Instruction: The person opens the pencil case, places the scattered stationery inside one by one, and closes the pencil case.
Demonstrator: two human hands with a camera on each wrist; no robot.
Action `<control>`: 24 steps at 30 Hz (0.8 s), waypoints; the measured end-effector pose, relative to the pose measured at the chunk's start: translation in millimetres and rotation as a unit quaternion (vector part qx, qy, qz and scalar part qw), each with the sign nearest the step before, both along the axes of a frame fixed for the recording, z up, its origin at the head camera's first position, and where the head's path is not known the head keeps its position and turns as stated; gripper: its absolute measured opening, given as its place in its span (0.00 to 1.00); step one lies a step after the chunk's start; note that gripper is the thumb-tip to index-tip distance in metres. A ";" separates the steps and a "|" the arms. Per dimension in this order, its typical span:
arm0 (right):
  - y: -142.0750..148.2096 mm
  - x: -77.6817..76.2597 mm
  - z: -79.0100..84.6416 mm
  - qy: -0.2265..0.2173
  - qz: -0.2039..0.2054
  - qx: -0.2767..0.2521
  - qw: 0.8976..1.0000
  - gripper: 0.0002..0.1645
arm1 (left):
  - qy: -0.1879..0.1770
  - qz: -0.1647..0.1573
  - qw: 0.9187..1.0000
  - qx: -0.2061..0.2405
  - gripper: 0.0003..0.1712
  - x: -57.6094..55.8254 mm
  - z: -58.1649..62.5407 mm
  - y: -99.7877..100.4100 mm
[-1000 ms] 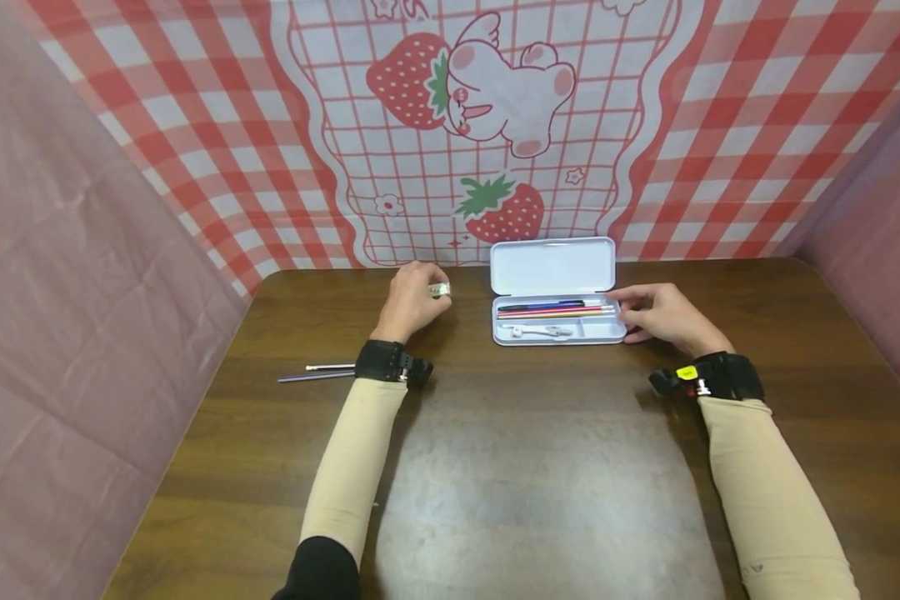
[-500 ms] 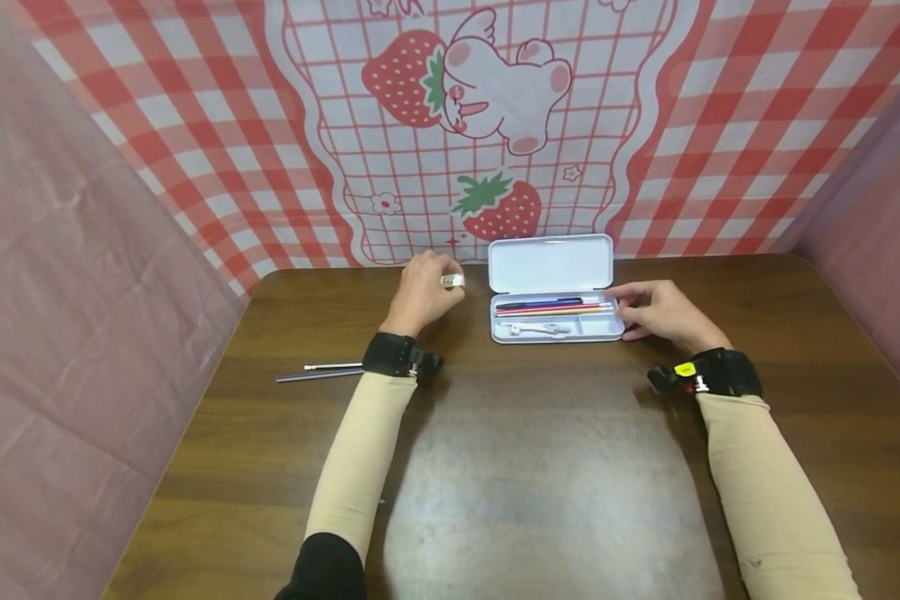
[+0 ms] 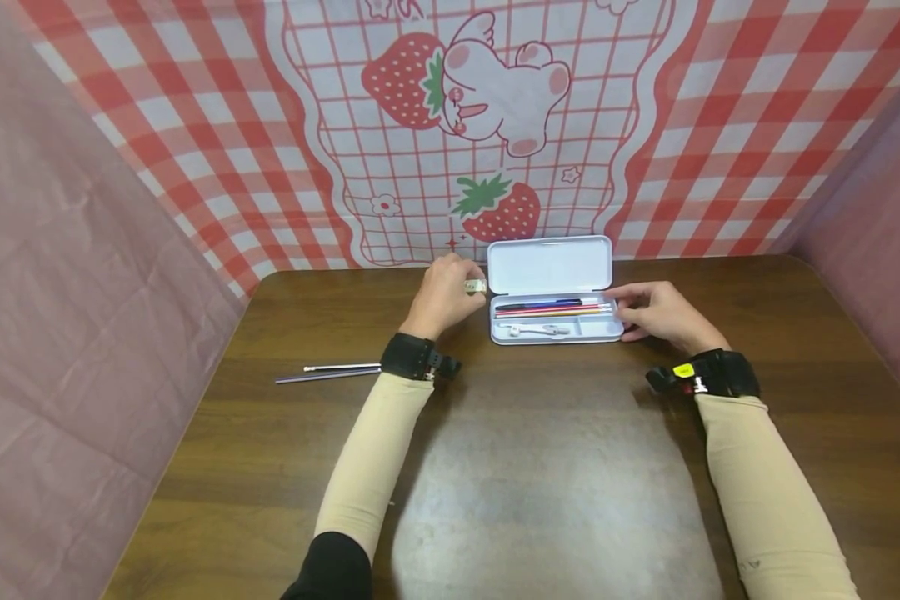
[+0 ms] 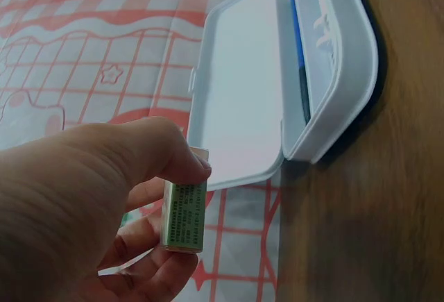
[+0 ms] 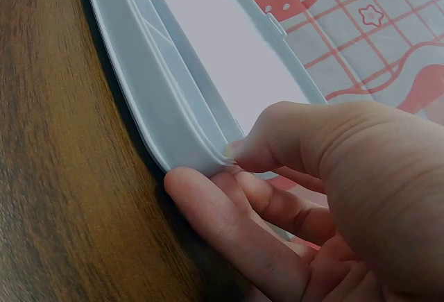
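Note:
My left hand (image 3: 447, 296) pinches a small eraser (image 4: 184, 215) in a printed green sleeve. It is beside the left end of a white pencil case (image 3: 498, 335), apart from it. The case lies with its lid (image 3: 550, 265) raised at the back. Inside, a blue-and-black pen (image 3: 540, 304) and several pencils (image 3: 555, 313) fill the long rear compartment. A white compass-like tool (image 3: 536, 330) lies in the front compartment. At the right end, my right hand (image 3: 663, 317) grips the case's end wall, thumb at the rim (image 5: 225, 155) and fingers outside below.
Two thin pencil-like sticks, one white-tipped (image 3: 341, 367) and one dark (image 3: 322, 377), lie at left, their right ends at my left wrist. The brown wooden table (image 3: 555, 467) meets a strawberry-print cloth (image 3: 390, 158) behind the case. Pink cloth (image 3: 82, 292) hangs at left.
My left hand has moved right with the eraser, from well left of the pencil case to its left end. The right hand stays on the case's right end.

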State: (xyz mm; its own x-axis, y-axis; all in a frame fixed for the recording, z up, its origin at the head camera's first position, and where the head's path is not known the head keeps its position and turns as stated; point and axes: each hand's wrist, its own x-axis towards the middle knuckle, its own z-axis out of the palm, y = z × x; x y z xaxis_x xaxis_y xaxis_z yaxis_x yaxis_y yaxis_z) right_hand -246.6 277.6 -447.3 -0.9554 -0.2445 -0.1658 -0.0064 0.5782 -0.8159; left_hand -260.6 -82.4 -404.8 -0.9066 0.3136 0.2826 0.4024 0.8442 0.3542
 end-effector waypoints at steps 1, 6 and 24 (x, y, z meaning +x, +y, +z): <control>-0.1 0.0 0.2 0.002 0.002 0.000 1.000 0.26 | 0.002 -0.005 1.000 -0.007 0.14 -0.2 -1.1 2.0; -0.7 0.3 1.4 0.002 0.005 -0.003 1.000 0.25 | 0.001 -0.018 1.000 -0.024 0.14 1.0 -4.2 11.3; 0.5 -0.9 -1.0 0.010 0.004 -0.001 1.000 0.25 | -0.014 -0.032 0.999 -0.029 0.13 13.4 -11.7 44.6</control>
State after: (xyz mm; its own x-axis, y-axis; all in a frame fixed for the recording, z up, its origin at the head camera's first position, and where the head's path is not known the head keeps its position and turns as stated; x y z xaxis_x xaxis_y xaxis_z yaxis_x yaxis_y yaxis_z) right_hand -247.5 278.0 -448.3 -0.9563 -0.2533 -0.1462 -0.0275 0.5756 -0.8172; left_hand -247.1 -37.8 -416.5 -0.8911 0.3869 0.2372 0.4474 0.8363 0.3169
